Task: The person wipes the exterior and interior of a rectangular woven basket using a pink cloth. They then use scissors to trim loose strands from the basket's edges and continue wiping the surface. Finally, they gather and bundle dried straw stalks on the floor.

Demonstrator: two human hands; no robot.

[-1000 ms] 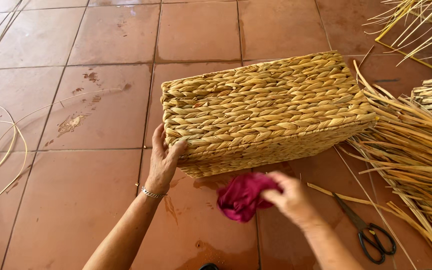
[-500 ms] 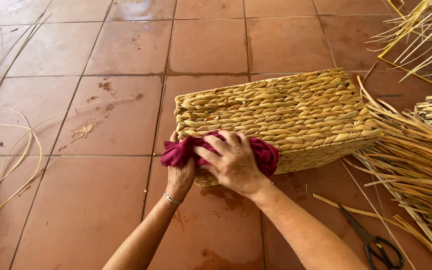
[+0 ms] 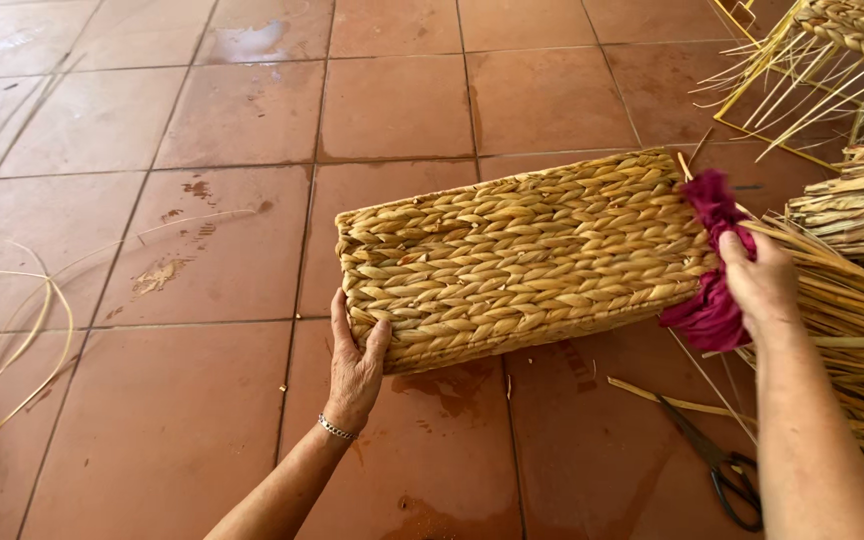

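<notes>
Landmark: woven basket [image 3: 522, 262], lying on its side on the tiled floor [image 3: 152, 430].

Nearest the camera, below the basket's right end, black-handled scissors [image 3: 720, 468] lie on the floor, with a loose straw strip just beyond them.

Left hand [image 3: 354, 360] is at the basket's lower left corner. Its fingers are spread flat against the end face, the thumb pressed on the near woven side. A thin bracelet sits at the wrist. The hand is open on the basket, bracing rather than gripping.

Right hand [image 3: 760, 282] is at the basket's right end. Its fingers are closed around a magenta cloth [image 3: 710, 300], which is bunched and touches the basket's right edge from top corner to lower corner.

Right of the basket, a pile of dry straw [image 3: 852, 300] runs alongside the right forearm. Beyond the basket's upper right corner, further straw bundles spread out. Well to the left of the basket, several loose strands curve across the floor. Damp patches mark the tiles below the basket.
</notes>
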